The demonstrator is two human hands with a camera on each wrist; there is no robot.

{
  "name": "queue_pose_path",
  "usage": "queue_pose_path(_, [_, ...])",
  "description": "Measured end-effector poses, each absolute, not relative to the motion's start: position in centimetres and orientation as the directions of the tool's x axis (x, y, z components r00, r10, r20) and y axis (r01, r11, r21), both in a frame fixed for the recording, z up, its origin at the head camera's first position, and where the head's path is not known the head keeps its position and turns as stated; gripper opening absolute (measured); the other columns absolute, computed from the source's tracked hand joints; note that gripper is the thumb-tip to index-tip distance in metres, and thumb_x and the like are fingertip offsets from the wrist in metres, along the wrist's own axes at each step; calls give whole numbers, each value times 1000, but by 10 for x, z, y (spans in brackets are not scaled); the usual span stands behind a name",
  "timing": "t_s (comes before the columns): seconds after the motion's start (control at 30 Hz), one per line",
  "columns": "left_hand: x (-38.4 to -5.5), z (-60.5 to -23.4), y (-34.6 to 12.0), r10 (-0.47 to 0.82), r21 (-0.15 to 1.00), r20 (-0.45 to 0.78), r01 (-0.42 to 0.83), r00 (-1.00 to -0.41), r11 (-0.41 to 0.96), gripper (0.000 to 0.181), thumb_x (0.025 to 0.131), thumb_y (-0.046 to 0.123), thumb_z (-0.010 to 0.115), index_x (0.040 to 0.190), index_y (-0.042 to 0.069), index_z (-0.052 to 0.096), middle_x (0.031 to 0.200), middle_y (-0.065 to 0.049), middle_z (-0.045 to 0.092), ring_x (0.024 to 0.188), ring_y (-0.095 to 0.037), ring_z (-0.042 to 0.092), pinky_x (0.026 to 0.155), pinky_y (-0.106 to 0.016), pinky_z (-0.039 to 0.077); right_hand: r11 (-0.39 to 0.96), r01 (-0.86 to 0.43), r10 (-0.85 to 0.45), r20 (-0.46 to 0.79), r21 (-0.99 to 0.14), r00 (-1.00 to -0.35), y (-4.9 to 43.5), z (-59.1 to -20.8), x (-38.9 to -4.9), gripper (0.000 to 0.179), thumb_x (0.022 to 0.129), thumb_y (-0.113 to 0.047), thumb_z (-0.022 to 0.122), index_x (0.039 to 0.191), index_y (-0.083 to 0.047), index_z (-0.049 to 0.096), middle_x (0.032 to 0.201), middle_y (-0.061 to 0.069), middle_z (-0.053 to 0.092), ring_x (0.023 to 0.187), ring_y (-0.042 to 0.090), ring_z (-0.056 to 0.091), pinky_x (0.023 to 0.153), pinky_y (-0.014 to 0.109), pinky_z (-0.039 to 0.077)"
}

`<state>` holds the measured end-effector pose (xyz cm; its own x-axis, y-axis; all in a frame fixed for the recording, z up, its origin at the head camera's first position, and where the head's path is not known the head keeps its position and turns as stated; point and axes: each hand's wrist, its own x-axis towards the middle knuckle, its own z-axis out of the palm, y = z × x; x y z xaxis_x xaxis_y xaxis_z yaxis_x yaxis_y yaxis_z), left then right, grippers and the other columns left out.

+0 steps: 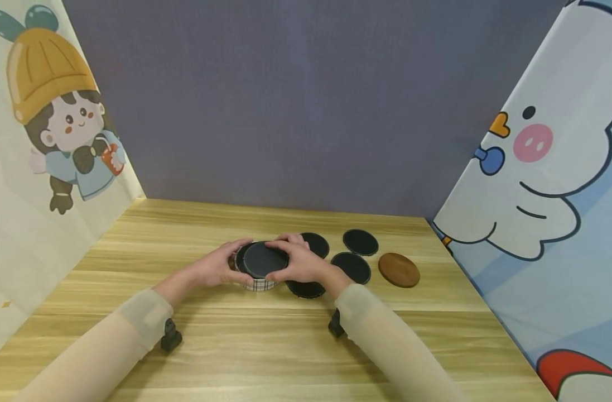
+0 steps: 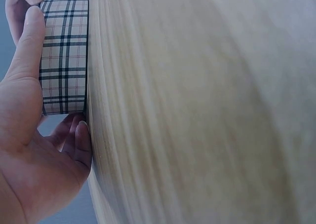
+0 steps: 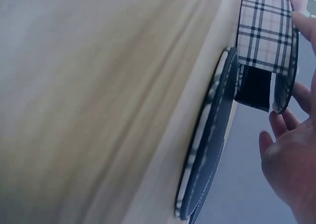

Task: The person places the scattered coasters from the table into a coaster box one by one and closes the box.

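A round plaid coaster holder (image 1: 260, 285) with a dark rim sits on the table. My left hand (image 1: 217, 267) grips its left side; in the left wrist view the thumb lies along the plaid wall (image 2: 64, 56) and the fingers curl round below. My right hand (image 1: 306, 263) pinches a round black coaster (image 1: 264, 260) by its right edge, over the top of the holder. From the right wrist, this coaster (image 3: 283, 93) juts past the holder, whose wall has a gap (image 3: 255, 86) in it. Whether the coaster touches the rim is hard to tell.
Several black stitched coasters lie to the right: one behind my right hand (image 1: 317, 244), one partly under it (image 1: 306, 289), and two farther right (image 1: 353, 268), (image 1: 361, 242). A brown round disc (image 1: 399, 269) lies beyond them. A grey panel (image 1: 285, 111) stands behind the wooden table (image 1: 265, 352).
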<state>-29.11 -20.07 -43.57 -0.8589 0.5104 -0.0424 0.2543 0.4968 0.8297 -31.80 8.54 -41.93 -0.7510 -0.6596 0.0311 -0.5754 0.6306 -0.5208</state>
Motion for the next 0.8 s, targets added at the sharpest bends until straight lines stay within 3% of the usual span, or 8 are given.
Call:
queue_pose_path(0.23, [-292, -438, -201, 537, 846, -45, 253, -843, 469, 113, 94, 33, 90, 174, 0, 16, 163, -34, 41, 137, -41, 63, 103, -42, 57, 629, -563, -662, 10, -536, -749, 79, -419, -321, 85, 92, -55, 84, 166, -31, 51, 170, 5, 40, 163, 32, 25, 131, 72, 13])
queue_pose_path(0.57, [-291, -436, -201, 534, 851, -55, 240, -844, 467, 114, 94, 32, 90, 175, 2, 16, 163, -35, 40, 136, -40, 63, 103, -43, 58, 624, -555, -674, -20, -550, -739, 78, -418, -323, 82, 93, -55, 83, 166, -32, 51, 173, 3, 38, 163, 32, 23, 129, 66, 22])
queue_pose_path(0.8, [-290, -435, -201, 529, 843, -59, 241, -847, 480, 115, 93, 36, 90, 175, 3, 16, 162, -34, 44, 136, -39, 64, 104, -43, 58, 627, -558, -680, -31, -544, -733, 78, -419, -324, 82, 95, -57, 82, 166, -34, 49, 176, 1, 36, 164, 32, 21, 130, 68, 19])
